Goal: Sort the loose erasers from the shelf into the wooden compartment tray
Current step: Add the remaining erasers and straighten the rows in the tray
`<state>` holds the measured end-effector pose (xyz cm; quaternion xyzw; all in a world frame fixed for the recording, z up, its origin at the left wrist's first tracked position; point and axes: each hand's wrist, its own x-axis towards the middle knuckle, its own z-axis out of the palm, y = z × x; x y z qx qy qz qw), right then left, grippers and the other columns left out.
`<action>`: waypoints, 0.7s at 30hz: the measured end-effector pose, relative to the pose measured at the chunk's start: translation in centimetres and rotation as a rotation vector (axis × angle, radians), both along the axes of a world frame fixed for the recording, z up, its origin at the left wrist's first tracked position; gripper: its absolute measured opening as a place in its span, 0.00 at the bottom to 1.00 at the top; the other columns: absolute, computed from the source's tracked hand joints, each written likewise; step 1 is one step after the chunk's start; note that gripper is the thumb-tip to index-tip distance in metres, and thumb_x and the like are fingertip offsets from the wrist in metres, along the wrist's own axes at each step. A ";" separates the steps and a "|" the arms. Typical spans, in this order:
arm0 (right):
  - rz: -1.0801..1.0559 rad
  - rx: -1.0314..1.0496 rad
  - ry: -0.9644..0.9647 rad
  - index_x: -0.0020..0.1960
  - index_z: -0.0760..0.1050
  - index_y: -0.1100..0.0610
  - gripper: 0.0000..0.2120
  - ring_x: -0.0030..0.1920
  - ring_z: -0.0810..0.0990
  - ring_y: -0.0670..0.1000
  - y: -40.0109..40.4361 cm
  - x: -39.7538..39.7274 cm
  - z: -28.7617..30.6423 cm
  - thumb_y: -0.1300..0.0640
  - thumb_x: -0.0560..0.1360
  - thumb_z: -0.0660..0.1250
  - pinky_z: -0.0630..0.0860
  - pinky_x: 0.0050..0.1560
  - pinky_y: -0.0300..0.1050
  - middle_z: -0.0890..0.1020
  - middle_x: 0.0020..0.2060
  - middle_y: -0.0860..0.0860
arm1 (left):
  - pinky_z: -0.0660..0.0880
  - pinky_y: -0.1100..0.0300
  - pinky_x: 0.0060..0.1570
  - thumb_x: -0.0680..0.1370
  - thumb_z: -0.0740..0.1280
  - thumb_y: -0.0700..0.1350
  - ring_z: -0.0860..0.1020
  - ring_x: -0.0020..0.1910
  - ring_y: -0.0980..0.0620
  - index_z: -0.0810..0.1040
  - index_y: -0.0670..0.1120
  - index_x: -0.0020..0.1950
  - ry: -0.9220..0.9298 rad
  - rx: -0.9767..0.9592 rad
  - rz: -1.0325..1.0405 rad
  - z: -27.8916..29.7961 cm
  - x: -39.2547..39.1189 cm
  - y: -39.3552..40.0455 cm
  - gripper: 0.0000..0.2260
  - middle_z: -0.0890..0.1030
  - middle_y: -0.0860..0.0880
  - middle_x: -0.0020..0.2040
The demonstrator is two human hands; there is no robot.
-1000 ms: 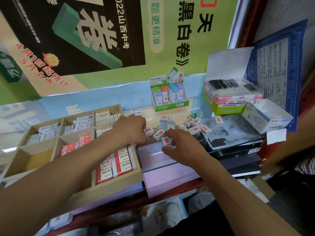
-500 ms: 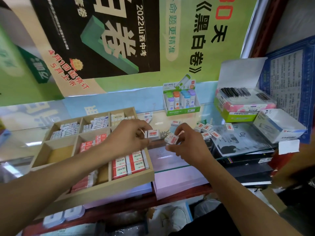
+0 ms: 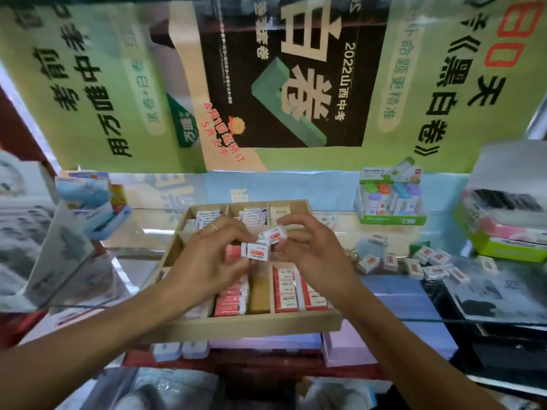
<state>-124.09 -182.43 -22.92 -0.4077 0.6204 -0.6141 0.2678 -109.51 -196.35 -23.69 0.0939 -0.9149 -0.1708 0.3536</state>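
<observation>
The wooden compartment tray [image 3: 260, 324] lies on the glass shelf in front of me, with red-and-white erasers [image 3: 286, 291] lined up in its near compartments and blue-white ones at the back. Both hands hover over its middle. My left hand [image 3: 207, 261] pinches a small white eraser with a red label [image 3: 257, 251]. My right hand [image 3: 310, 255] holds another eraser [image 3: 274, 234] just above it; the two erasers touch. Several loose erasers [image 3: 414, 263] lie scattered on the shelf to the right.
A green display box of correction tapes [image 3: 390, 202] stands at the back right. A pink-and-green box of pens [image 3: 503, 229] sits at the far right. Cardboard boxes [image 3: 85, 199] crowd the left. Pink and purple packs [image 3: 349, 347] lie under the glass.
Both hands lifted an eraser each from the loose pile and carried them left, over the middle of the tray. The camera view swung left with them.
</observation>
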 end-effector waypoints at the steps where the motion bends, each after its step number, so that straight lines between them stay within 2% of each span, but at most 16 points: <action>1: 0.039 -0.001 -0.026 0.56 0.75 0.49 0.14 0.46 0.84 0.48 -0.5 0.6 0.3 0.61 0.74 0.70 0.81 0.50 0.46 0.86 0.44 0.49 | 0.72 0.67 0.53 0.70 0.69 0.48 0.77 0.51 0.59 0.81 0.49 0.50 0.012 -0.007 0.023 0.1 0.6 -0.4 0.10 0.79 0.54 0.49; 5: 0.123 0.019 -0.046 0.57 0.72 0.48 0.23 0.46 0.84 0.46 -3.0 2.5 1.0 0.58 0.67 0.78 0.79 0.44 0.38 0.84 0.47 0.48 | 0.73 0.65 0.53 0.68 0.69 0.45 0.77 0.51 0.57 0.82 0.44 0.49 0.063 -0.033 0.110 0.2 2.5 -2.0 0.11 0.79 0.52 0.49; 10: 0.122 0.046 0.030 0.52 0.71 0.48 0.23 0.46 0.84 0.48 -7.3 3.2 0.4 0.62 0.65 0.79 0.81 0.43 0.43 0.84 0.47 0.49 | 0.70 0.73 0.51 0.68 0.74 0.37 0.75 0.49 0.61 0.81 0.44 0.52 0.005 -0.004 0.146 -0.3 4.0 -4.2 0.14 0.78 0.50 0.50; 12: 0.133 0.057 0.060 0.52 0.71 0.46 0.23 0.47 0.84 0.48 -8.6 3.2 0.0 0.62 0.66 0.78 0.81 0.45 0.46 0.83 0.48 0.48 | 0.74 0.71 0.48 0.68 0.76 0.39 0.77 0.45 0.61 0.80 0.47 0.54 -0.019 0.073 0.142 -0.3 4.7 -5.2 0.16 0.78 0.51 0.51; 14: 0.153 0.060 0.072 0.53 0.71 0.47 0.23 0.47 0.83 0.47 -9.8 3.3 -0.3 0.63 0.66 0.78 0.81 0.45 0.47 0.83 0.49 0.48 | 0.78 0.64 0.47 0.68 0.77 0.42 0.80 0.42 0.58 0.78 0.51 0.56 -0.030 0.237 0.169 -0.4 5.2 -6.1 0.18 0.80 0.53 0.50; 16: 0.172 0.067 0.082 0.54 0.71 0.48 0.23 0.46 0.83 0.46 -10.8 3.5 -0.6 0.64 0.67 0.77 0.81 0.46 0.46 0.83 0.50 0.48 | 0.79 0.59 0.49 0.68 0.77 0.40 0.81 0.43 0.57 0.78 0.52 0.56 -0.046 0.372 0.193 -0.7 5.5 -7.4 0.19 0.82 0.55 0.47; 19: 0.189 0.089 0.100 0.54 0.71 0.48 0.23 0.46 0.84 0.44 -12.4 3.9 -1.2 0.65 0.67 0.77 0.81 0.48 0.46 0.82 0.51 0.47 | 0.78 0.60 0.52 0.68 0.78 0.42 0.81 0.46 0.59 0.80 0.53 0.54 -0.080 0.396 0.225 -1.6 6.0 -9.2 0.17 0.83 0.57 0.46; 21: 0.189 0.138 0.175 0.54 0.70 0.48 0.23 0.45 0.83 0.44 -13.4 4.2 -1.4 0.63 0.67 0.77 0.82 0.47 0.45 0.81 0.51 0.46 | 0.75 0.65 0.54 0.69 0.77 0.44 0.79 0.50 0.63 0.81 0.54 0.54 -0.096 0.347 0.263 -2.1 6.4 -10.1 0.16 0.82 0.60 0.47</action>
